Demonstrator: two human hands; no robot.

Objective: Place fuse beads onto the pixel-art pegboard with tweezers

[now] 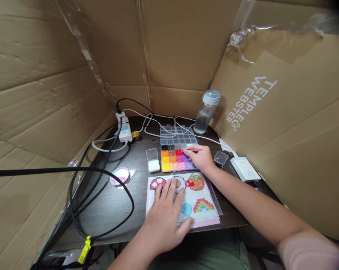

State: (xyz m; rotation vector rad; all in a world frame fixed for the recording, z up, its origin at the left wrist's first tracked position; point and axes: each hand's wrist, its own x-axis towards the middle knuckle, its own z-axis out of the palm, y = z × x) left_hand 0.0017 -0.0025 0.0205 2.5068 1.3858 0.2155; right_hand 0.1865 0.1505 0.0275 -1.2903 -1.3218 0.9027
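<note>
My left hand lies flat, fingers spread, on a pattern sheet printed with pixel pictures, including a red mushroom, an orange fruit and a rainbow. It covers part of the sheet. Beyond the sheet is an open bead box with small beads sorted by colour. Over its right side, my right hand pinches a slim pink tweezers-like tool, its tip near the red and purple beads. A clear pegboard shows under the sheet's right edge. Red beads seem to lie by the fruit picture.
A small box of white beads stands left of the bead box; a round dish holds pink pieces. A water bottle, power strip, white charger and black cable surround the work. Cardboard walls enclose the table.
</note>
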